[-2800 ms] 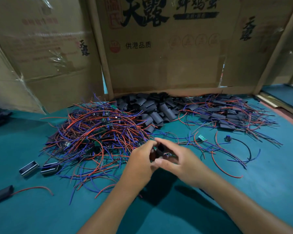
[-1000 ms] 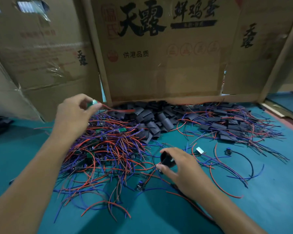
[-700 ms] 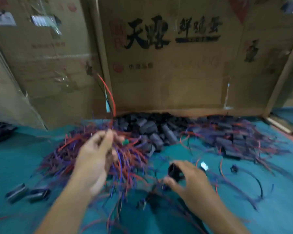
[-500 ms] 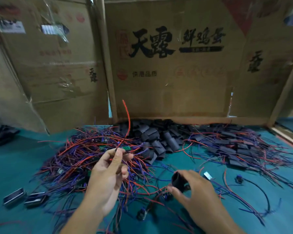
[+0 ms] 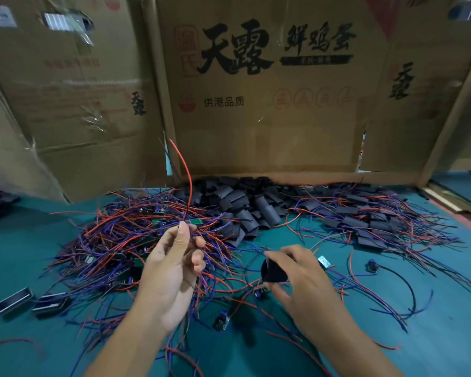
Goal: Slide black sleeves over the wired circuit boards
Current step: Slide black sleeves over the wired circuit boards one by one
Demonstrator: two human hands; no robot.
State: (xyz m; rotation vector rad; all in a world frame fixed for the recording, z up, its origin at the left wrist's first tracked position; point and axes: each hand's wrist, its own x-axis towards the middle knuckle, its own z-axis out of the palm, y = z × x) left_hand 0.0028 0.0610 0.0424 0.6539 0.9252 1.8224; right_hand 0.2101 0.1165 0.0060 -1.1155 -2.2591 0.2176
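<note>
A short black tube sleeve [image 5: 273, 271] sits in the lower middle of the frame, pinched by the right hand [image 5: 305, 284] with its open end facing left. Just to its left, the left hand [image 5: 172, 270] pinches a long red wire [image 5: 186, 183] that curves up. Behind the hands lie a messy heap of red and blue wired boards [image 5: 125, 235] and a pile of black sleeves [image 5: 245, 205] on the green surface [image 5: 433, 336].
</note>
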